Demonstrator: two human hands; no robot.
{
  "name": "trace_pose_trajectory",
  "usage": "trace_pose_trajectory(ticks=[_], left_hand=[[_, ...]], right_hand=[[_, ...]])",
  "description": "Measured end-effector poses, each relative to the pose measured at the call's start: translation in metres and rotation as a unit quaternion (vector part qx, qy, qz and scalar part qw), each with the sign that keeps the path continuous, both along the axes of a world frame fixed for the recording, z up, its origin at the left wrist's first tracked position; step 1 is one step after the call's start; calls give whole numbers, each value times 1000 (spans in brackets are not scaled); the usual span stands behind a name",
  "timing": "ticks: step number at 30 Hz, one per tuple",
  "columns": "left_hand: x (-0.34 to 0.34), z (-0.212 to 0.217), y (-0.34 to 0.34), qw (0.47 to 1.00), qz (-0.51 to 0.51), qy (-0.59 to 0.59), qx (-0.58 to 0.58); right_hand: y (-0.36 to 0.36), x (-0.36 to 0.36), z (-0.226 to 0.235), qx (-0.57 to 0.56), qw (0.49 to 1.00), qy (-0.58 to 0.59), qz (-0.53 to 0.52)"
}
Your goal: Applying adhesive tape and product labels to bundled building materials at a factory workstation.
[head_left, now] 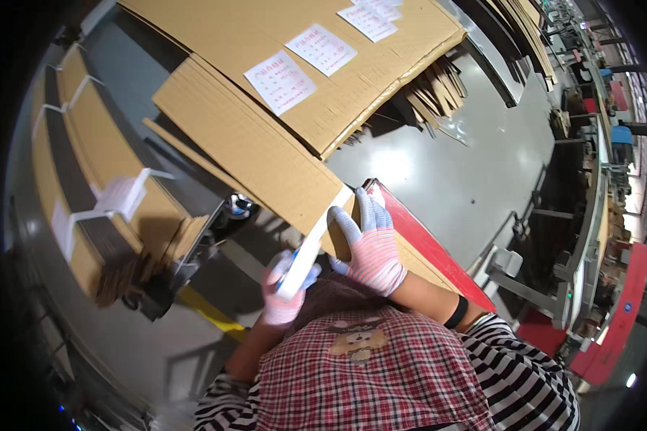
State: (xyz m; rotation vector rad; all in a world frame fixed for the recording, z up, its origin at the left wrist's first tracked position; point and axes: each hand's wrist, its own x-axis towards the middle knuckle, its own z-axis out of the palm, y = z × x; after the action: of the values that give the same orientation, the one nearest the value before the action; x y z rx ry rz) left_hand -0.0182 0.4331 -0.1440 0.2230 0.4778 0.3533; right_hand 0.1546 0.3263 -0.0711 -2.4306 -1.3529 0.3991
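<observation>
My left hand (pixel 284 294), in a pink and blue-grey knit glove, is wrapped around a roll of white tape (pixel 300 267) seen nearly edge-on. From the roll a white strip (pixel 333 213) runs up onto the near end of a long brown cardboard piece (pixel 266 161). In a matching glove, my right hand (pixel 372 248) rests at that end beside the strip. Its fingers are stretched out and apart, pointing away from me. The palm side of this hand is hidden, as is part of the cardboard's near edge beneath it.
Ahead lies a large cardboard stack (pixel 381 86) with several printed white sheets (pixel 280 81) on top. Strapped cardboard bundles (pixel 115 187) stand at left. A red edge (pixel 428 241) slants past my right hand. Machinery (pixel 553 280) stands at right.
</observation>
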Motion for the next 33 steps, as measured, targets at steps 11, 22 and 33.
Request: trace_pose_trajectory(ticks=[11,22,33], left_hand=[[98,51,31,541,-297,324,717],[78,48,28,594,-206,284,724],[46,-5,23,755,5,308,579]], right_hand=[[70,80,102,-191,903,-26,384],[86,120,12,-240,934,-8,265],[22,79,-44,152,944,285,-62]])
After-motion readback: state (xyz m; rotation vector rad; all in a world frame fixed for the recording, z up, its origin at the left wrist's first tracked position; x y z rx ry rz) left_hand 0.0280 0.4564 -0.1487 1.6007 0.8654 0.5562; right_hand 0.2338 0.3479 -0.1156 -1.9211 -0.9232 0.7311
